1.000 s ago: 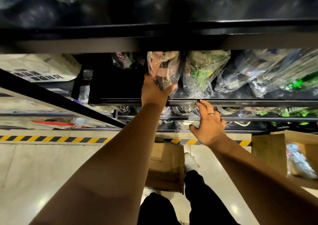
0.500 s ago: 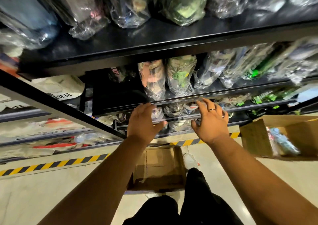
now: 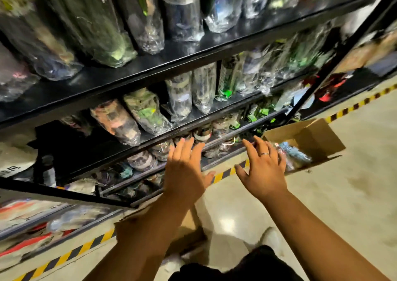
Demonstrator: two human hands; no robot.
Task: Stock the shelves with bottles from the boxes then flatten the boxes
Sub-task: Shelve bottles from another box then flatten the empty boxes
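Observation:
Black shelves [image 3: 137, 68] carry rows of clear plastic bottles. A bottle with an orange label [image 3: 116, 120] stands at the left end of the middle row, next to a green-labelled bottle [image 3: 146, 113]. My left hand [image 3: 184, 171] hovers empty with straight fingers below that shelf's front edge. My right hand [image 3: 263, 169], with a ring on it, is spread and empty beside an open cardboard box [image 3: 309, 139] that holds several bottles [image 3: 294, 154]. A second cardboard box [image 3: 189, 235] lies on the floor under my left forearm, mostly hidden.
The middle shelf has a dark gap [image 3: 71, 143] left of the orange-labelled bottle. A yellow and black striped line [image 3: 71, 255] runs along the floor by the shelf foot. My legs and white shoes [image 3: 270, 242] stand on the pale floor [image 3: 335, 205].
My left hand has let go of the orange-labelled bottle on the middle shelf and drawn back down. My right hand has left the shelf rail. The view has swung right toward the open box.

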